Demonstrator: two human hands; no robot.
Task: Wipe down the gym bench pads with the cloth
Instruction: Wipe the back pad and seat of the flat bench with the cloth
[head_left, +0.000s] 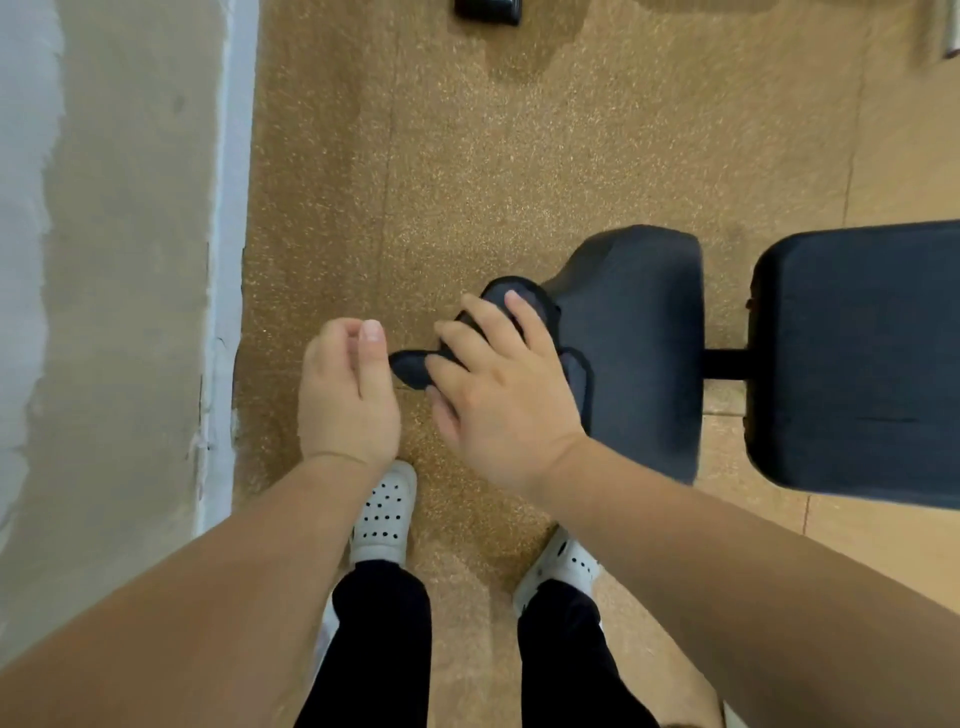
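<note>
Fingers (522, 319) of right hand (498, 405) spread flat, pressing thin dark cloth (410, 366) onto narrow end of navy padded seat pad (639, 338); cloth outline there hard to separate. Left hand (348, 395) loosely curled, grasping nothing, beside cloth corner. Navy back pad (857, 364) cut off at right.

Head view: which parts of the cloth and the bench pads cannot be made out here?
All in the head view.
Cloth: its middle is hidden under the right hand.
Back pad: cut off by the right edge.
Bench frame: mostly hidden beneath the seat pad and back pad.
Left hand: whether it touches the cloth corner is unclear.
</note>
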